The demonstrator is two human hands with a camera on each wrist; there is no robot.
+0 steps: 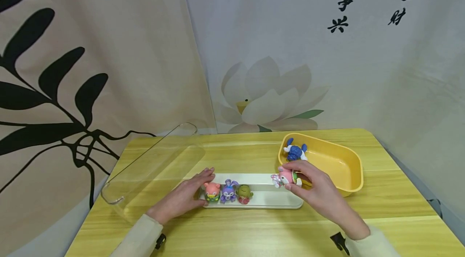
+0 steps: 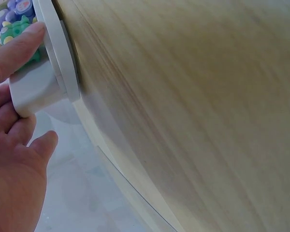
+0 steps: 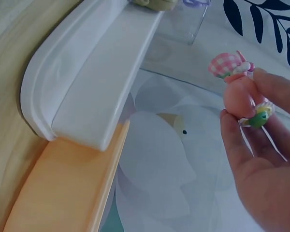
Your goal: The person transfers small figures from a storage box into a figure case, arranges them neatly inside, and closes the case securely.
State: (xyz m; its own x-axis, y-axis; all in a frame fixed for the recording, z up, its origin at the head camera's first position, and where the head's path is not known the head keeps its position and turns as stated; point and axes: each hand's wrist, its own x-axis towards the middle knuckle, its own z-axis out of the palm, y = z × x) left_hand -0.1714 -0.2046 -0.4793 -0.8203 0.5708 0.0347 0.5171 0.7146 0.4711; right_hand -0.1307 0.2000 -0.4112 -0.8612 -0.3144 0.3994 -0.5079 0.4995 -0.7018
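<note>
While pinching the pink toy in the right hand near the bare right end of the crosswise white tray, grips its left end with the left hand.

Counter: yellow, wood-grained top
Clear cover: lying slantwise at left
White tray: flat, near the middle
Yellow bin: right, just beside the tray
</note>
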